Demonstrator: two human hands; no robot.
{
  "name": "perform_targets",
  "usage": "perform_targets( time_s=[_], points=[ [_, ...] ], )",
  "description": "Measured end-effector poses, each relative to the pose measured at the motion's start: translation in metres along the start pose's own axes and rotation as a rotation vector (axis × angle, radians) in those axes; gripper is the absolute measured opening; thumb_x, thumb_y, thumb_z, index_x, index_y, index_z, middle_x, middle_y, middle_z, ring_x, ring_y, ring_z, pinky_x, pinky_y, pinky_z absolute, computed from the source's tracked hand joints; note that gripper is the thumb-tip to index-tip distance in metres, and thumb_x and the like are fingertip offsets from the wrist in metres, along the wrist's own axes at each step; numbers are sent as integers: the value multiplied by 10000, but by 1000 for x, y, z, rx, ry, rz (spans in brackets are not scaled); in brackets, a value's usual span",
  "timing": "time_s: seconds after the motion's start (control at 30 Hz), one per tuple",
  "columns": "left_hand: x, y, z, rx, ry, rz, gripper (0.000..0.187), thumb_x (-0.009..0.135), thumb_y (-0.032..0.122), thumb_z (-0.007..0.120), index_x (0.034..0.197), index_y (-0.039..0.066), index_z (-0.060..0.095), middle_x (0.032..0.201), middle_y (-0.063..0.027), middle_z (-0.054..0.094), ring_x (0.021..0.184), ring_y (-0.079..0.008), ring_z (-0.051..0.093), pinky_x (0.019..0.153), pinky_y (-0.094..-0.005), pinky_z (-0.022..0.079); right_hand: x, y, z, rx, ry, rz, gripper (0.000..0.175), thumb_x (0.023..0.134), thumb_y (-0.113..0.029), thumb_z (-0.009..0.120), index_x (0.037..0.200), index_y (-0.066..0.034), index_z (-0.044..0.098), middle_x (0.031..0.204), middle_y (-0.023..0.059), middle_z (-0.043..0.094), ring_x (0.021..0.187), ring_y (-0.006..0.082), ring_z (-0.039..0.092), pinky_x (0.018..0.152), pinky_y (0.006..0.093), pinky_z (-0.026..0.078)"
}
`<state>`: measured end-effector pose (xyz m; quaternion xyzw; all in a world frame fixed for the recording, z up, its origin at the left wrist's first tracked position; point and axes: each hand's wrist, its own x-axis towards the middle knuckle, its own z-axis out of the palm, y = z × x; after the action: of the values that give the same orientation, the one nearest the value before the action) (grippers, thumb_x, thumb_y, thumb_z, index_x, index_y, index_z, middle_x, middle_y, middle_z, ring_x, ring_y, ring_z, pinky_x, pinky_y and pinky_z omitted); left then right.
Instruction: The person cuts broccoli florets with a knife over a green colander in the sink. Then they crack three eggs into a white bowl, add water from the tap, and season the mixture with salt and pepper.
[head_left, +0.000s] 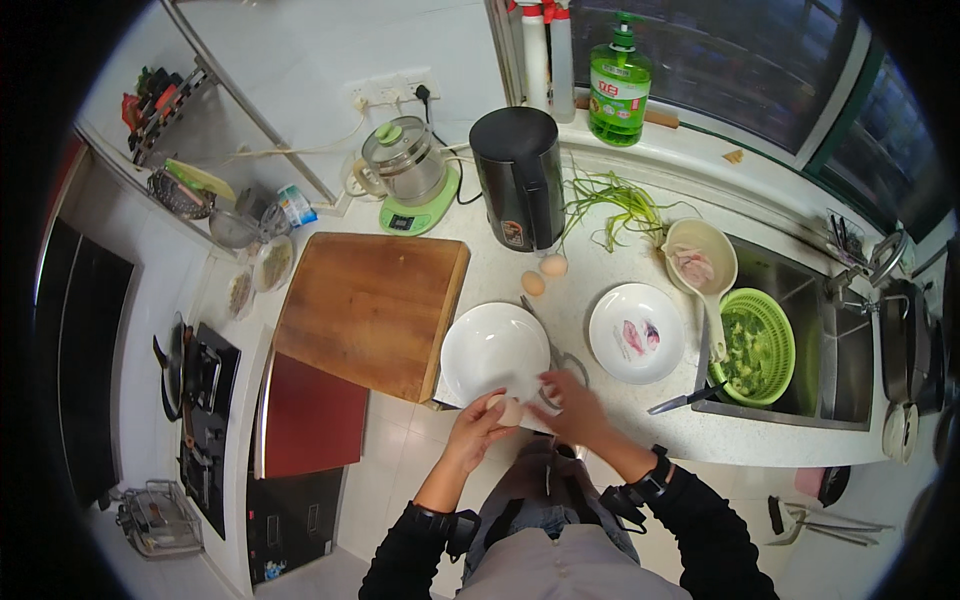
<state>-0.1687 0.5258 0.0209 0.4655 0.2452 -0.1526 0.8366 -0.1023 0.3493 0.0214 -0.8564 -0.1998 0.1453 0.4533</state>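
Note:
My left hand (475, 431) holds an egg (510, 412) just off the near rim of a white bowl (491, 345). Close to the egg's right side is my right hand (574, 411), blurred, with its fingers apart and nothing visible in them. Whether a fingertip touches the egg, I cannot tell. A pair of scissors (576, 369) lies on the counter beyond the right hand, partly hidden by it and by the bowl. Two more eggs, one nearer (533, 283) and one farther (553, 265), rest behind the bowl.
Left of the bowl lies a thick wooden cutting board (367, 307). A white plate (637, 367) and a knife (686, 399) are to the right. Beside the sink (810, 262) are a ladle-like pot with meat (701, 255) and a green colander of greens (787, 345). A black kettle (516, 180) and scallions (619, 206) stand behind.

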Motion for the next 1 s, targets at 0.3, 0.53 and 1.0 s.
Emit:
perform_targets(
  time_s=[0.3, 0.53, 1.0],
  points=[
    [-2, 39, -56, 74, 319, 194, 269, 840, 299, 503, 982, 71, 515, 895, -67, 599, 728, -121, 585, 589, -219, 493, 27, 66, 27, -557, -126, 236, 484, 634, -306, 617, 994, -6, 495, 853, 177, 568, 735, 319, 579, 660, 376, 474],
    [58, 88, -105, 181, 367, 101, 309, 793, 323, 561, 1019, 116, 520, 864, -36, 597, 725, -117, 585, 528, -186, 463, 18, 59, 3, -450, 92, 233, 406, 596, -257, 648, 902, -7, 555, 848, 165, 591, 763, 326, 584, 680, 379, 476],
    [138, 140, -135, 1429, 480, 405, 571, 677, 389, 622, 1134, 91, 453, 1110, -151, 454, 975, -309, 487, 790, -399, 422, -50, -3, -33, 486, 293, 613, 179, 676, -60, 616, 815, 8, 526, 582, 37, 540, 426, 56, 462, 308, 177, 324]
  ],
)
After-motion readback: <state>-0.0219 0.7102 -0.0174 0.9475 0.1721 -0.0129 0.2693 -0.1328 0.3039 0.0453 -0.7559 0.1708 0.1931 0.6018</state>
